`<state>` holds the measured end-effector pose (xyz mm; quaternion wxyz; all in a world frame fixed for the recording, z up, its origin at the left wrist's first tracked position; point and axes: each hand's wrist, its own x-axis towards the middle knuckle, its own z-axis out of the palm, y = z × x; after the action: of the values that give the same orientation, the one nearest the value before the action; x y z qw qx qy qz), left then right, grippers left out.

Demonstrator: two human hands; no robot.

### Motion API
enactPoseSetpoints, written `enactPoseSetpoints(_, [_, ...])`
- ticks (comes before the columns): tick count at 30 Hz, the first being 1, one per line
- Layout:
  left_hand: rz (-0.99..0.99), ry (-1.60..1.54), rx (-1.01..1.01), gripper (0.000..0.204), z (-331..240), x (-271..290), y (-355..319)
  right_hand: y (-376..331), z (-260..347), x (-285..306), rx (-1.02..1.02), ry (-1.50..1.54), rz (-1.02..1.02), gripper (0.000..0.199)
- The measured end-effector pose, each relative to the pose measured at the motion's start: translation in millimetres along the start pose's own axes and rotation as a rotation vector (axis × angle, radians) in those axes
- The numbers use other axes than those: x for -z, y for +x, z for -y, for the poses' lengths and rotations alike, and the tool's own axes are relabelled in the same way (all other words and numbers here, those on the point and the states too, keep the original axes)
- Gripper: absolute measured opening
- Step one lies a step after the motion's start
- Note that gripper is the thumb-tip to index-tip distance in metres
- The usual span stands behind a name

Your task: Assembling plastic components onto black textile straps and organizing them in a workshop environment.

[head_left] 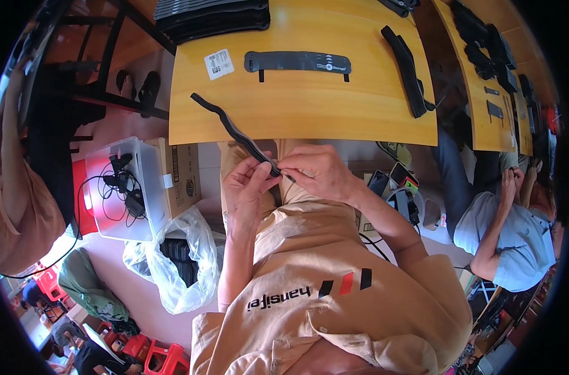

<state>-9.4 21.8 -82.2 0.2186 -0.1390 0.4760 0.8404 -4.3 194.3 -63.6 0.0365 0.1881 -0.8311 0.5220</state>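
Observation:
A long, narrow black strap (233,132) is held between my two hands in front of the table's near edge, its far end reaching over the tabletop. My left hand (249,182) pinches the strap near its lower end. Close beside it, the fingertips of my right hand (319,172) grip the strap's tip. On the table lies a flat black band (297,62) with white print and two small dark tabs below it. A white printed label (219,64) is to the band's left.
The yellow table (297,115) bears a stack of black straps (212,19) at back left and a long black bundle (404,72) at right. Left of my legs are a clear plastic bin (122,187) with cables and a plastic bag (197,269). Another person (506,237) sits at right.

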Motion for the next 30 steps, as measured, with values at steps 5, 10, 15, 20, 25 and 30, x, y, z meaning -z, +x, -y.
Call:
enactPoseSetpoints(5, [-0.022,0.072,-0.021,0.023,0.5,-3.9,-1.1,-0.4,2.4,-0.1,-0.001,-0.043,0.015,0.015])
enactPoseSetpoints(10, [-0.039,0.154,-0.083,0.027,-0.8,-9.7,-3.2,-5.1,5.0,-4.7,0.054,-0.19,-0.048,0.012])
enactPoseSetpoints(15, [-0.062,0.164,-0.123,0.028,0.9,-13.7,-6.0,-5.2,7.1,-4.3,0.022,-0.177,-0.042,0.011])
enactPoseSetpoints(20, [-0.087,0.165,-0.136,0.027,4.1,-16.1,-4.8,-4.9,10.3,-6.5,0.016,-0.222,-0.065,0.01])
enactPoseSetpoints(25, [-0.095,0.121,-0.155,0.024,8.2,-15.0,-4.3,-7.4,10.7,-11.0,0.095,-0.371,-0.093,0.022])
enactPoseSetpoints(30, [-0.136,0.089,-0.142,0.026,9.9,-17.0,-5.5,-6.7,11.1,-14.2,0.123,-0.366,-0.126,0.024])
